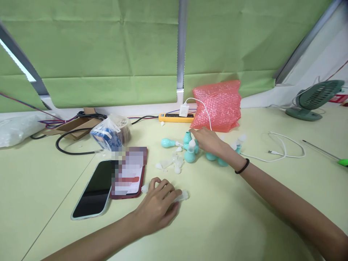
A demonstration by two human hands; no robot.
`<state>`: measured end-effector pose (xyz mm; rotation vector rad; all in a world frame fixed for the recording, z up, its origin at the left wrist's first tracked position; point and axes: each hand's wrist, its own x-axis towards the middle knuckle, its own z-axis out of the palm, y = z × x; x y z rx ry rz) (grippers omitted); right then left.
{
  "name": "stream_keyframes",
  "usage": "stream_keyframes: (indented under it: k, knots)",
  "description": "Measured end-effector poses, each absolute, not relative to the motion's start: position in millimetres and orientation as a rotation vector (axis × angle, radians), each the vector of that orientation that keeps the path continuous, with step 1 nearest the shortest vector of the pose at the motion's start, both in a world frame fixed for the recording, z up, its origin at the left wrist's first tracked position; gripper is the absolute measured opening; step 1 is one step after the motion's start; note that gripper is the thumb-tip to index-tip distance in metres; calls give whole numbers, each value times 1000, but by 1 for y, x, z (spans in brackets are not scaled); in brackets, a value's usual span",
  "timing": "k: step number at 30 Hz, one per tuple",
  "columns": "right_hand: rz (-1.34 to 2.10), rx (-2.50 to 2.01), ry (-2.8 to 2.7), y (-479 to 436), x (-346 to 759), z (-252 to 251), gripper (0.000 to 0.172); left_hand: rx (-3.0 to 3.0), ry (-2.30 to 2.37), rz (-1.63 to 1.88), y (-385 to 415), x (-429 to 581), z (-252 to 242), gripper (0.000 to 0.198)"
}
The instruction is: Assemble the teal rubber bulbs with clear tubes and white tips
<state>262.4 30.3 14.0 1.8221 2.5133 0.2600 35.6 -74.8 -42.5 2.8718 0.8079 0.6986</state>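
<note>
My left hand (160,206) rests on the pale green table with curled fingers closed over a translucent plastic piece (182,196), whose end sticks out to the right. My right hand (206,140), with a dark band at the wrist, reaches over a cluster of teal bulbs; its fingertips are beside an upright teal bulb (187,137), and whether they grip anything is hidden. Nearer me stands a teal bulb with a clear cap (190,156). Another teal bulb (168,143) lies to the left. Several small translucent pieces (177,169) are scattered between my hands.
Two phones (94,192) (130,174) lie left of my left hand. Behind are a bagged blue item (108,136), a yellow power strip (171,117) and a pink bubble-wrap package (217,105). A white cable (285,154), a screwdriver (323,149) and a green fan (317,98) are at right.
</note>
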Motion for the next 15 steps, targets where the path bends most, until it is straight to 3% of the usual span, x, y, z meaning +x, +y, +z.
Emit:
stream_keyframes:
  k: [7,12,15]
  knots:
    - [416,1878,2633,30,261,17,34,2903,864,703,-76,34,-42,36]
    - [695,2105,2768,14,261,47,35,2839,888,686,-76,34,-40,30]
    - [869,2022,3305,-11,255,68,27,2785,882,795,-75,33,-40,23]
